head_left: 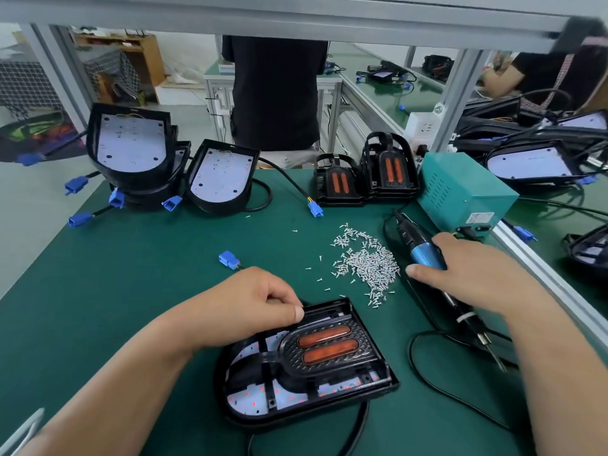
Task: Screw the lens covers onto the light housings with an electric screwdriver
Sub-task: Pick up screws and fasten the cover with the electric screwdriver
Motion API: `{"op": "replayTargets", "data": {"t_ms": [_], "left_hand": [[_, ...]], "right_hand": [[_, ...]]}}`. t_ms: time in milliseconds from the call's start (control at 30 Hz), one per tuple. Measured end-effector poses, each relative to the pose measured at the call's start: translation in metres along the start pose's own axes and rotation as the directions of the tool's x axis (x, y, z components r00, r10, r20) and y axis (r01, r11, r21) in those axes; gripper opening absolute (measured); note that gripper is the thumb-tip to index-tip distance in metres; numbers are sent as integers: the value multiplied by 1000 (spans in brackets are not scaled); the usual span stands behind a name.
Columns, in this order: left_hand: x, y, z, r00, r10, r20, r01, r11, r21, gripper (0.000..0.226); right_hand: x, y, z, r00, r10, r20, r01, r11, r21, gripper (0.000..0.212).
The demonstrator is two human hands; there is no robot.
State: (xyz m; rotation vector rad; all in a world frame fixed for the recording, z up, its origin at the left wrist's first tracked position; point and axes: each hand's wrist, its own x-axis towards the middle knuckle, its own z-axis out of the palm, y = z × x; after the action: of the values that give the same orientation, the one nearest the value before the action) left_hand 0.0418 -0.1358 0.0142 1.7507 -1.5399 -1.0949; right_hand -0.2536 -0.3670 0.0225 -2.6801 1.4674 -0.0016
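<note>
A green worktop (131, 291) fills most of the view. At its back left stands a stack of open housings (131, 153) with white boards showing, and at the back right sits a teal power box (460, 189). Just left of that box are spare lens covers (365, 179). Near the front edge lies the light housing (391, 386), with a black lens cover (362, 350) with two orange strips seated inside it.

The left hand (260, 307) is at the housing's far rim. Its grip is closed, with the fingers curled and the thumb tip pressed on the rim. The right hand (487, 278) has its grip wrapped round the blue electric screwdriver (424, 251), whose bit points toward the near right.

Between the hands, a loose pile of screws (368, 264) lies on the worktop. A small blue connector (227, 259) lies left of it.
</note>
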Motion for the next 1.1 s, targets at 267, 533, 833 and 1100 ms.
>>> {"op": "replayTargets", "data": {"t_ms": [267, 533, 833, 1100], "left_hand": [[1, -2, -2, 1000, 8, -25, -8, 1000, 6, 34], [18, -6, -1, 959, -233, -159, 27, 637, -770, 36], [30, -4, -1, 961, -215, -172, -30, 539, -842, 18], [33, -2, 0, 985, -112, -129, -58, 487, -871, 13]], "right_hand": [[5, 0, 2, 996, 80, -49, -63, 958, 280, 51], [9, -8, -2, 982, 176, -63, 10, 287, 958, 53], [11, -45, -9, 999, 22, 49, -40, -290, 956, 33], [22, -70, -41, 970, 245, 3, 165, -661, 732, 14]]}}
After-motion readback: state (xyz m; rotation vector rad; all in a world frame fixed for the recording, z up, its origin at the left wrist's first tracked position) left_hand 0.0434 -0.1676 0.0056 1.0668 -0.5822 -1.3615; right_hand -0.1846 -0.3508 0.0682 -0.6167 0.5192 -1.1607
